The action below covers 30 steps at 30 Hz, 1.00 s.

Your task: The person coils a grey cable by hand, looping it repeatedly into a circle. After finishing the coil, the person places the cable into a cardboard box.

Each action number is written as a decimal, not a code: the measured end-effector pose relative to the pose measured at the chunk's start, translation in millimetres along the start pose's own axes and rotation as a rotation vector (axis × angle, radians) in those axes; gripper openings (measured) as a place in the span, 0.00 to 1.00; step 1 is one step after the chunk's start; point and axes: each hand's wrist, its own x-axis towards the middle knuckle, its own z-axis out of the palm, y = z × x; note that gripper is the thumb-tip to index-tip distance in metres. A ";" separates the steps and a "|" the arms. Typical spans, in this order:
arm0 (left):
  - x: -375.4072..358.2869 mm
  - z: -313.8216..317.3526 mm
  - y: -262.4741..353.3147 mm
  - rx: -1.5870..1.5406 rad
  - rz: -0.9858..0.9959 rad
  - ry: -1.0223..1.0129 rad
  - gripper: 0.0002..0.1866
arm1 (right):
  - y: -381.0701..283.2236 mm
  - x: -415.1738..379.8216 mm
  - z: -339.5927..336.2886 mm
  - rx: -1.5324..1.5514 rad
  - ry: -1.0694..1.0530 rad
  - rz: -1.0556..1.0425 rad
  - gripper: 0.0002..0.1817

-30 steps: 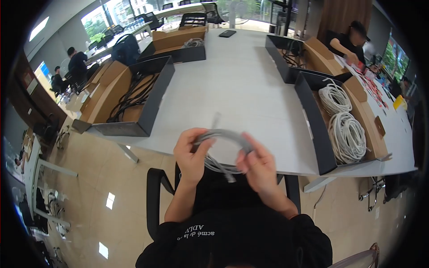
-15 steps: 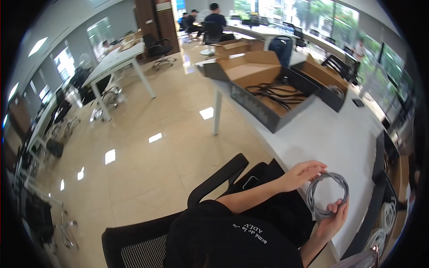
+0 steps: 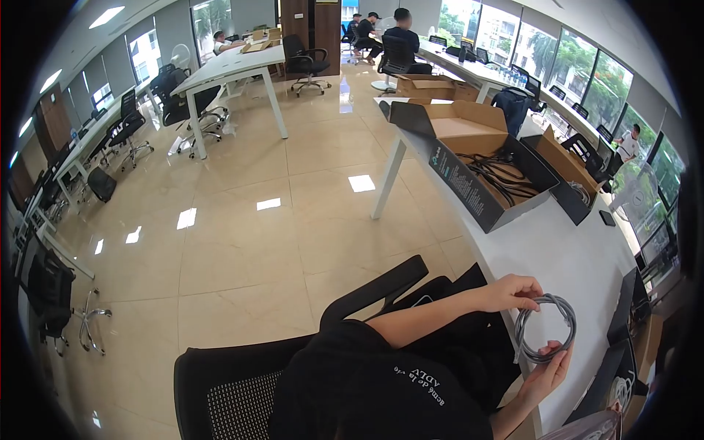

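Gray cable coil (image 3: 546, 328) light, floppy, springy I think. My L hand (image 3: 517, 292) pinches top, R hand (image 3: 546, 370) fingers curled under bottom. Grip across all loops.

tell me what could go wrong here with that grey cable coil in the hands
The grey cable coil is pinched only at its top by the left hand and at its bottom by the right hand, with no tie visible, so the loops could spring apart. The head camera looks out over the floor with the coil near the edge of the picture, so a slip might go unseen. The coil hangs at the edge of the white table, so if dropped it may land on the floor.
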 end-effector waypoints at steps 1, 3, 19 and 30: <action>0.3 -3.4 -1.7 -0.089 -0.005 -0.006 0.17 | 2.8 0.0 0.1 -0.096 -0.007 -0.013 0.20; 1.9 -10.2 -3.1 -0.147 -0.047 -0.027 0.16 | 3.5 -1.6 6.8 -0.353 -0.012 -0.078 0.20; 18.5 -27.2 -19.1 -0.567 0.148 0.674 0.14 | -25.6 160.8 83.8 -1.100 -0.569 -0.147 0.17; 11.8 -38.9 -24.3 -0.327 -0.039 0.488 0.14 | 117.3 380.5 14.3 -1.450 -0.426 -0.585 0.24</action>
